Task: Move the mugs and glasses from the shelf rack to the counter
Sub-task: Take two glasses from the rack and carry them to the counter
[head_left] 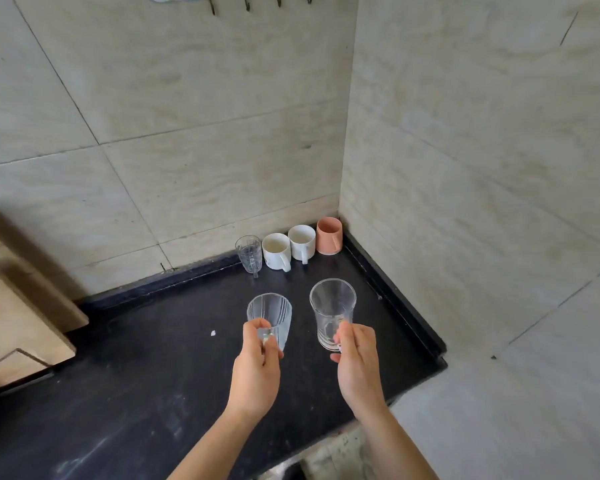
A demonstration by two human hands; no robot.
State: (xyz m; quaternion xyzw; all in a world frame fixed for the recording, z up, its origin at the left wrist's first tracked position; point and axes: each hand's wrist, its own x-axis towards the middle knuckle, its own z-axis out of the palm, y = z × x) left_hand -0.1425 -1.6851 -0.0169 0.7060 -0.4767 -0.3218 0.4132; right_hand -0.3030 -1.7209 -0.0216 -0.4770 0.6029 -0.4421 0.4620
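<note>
My left hand (257,368) grips the handle of a ribbed clear glass mug (272,315), held above the black counter (136,375). A taller smooth clear glass mug (331,310) is held by its handle in my right hand (357,362). Both are upright with their mouths tipped slightly away from me. Against the back wall in the corner stands a row: a patterned glass mug (248,252), two white mugs (276,251) (302,242) and a pink mug (329,235). The shelf rack is out of view.
Tiled walls meet at the corner behind the row. A wooden board (18,306) leans on the left side of the counter. Metal hooks (246,3) hang high on the back wall. A small white speck (213,333) lies on the counter.
</note>
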